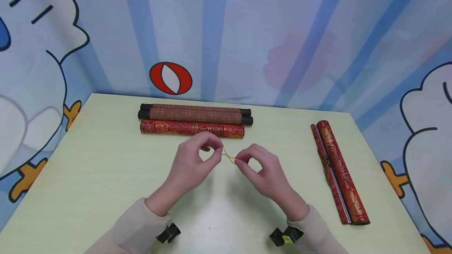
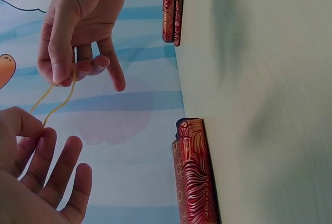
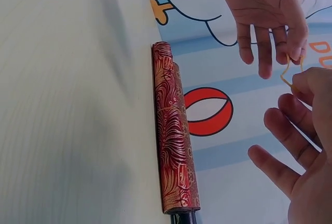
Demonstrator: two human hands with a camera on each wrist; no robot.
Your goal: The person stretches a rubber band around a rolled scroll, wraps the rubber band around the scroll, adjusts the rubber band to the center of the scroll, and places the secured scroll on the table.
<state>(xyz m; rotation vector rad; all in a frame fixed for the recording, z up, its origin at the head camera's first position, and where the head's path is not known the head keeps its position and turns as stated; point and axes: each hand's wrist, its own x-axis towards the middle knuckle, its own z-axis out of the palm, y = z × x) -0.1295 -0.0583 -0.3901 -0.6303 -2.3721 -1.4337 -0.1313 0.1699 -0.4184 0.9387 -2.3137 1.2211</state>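
A thin yellow string (image 1: 228, 156) is stretched between the two hands above the middle of the table. My left hand (image 1: 197, 164) pinches one end of it between thumb and index finger. From the other side my right hand (image 1: 263, 171) pinches the string the same way. Two strands of the yellow string (image 2: 61, 102) run between the fingertips in the left wrist view, like a small loop. The remaining fingers of both hands are loosely spread, as the right wrist view shows of my left hand (image 3: 270, 16).
Behind the hands lie a red patterned roll (image 1: 190, 128) and brown rolls (image 1: 195, 114) with black ends, side by side. On the right, a thick red roll (image 1: 342, 171) lies beside a thinner red roll (image 1: 330, 175). A printed blue curtain (image 1: 240, 30) stands behind the table (image 1: 88, 160).
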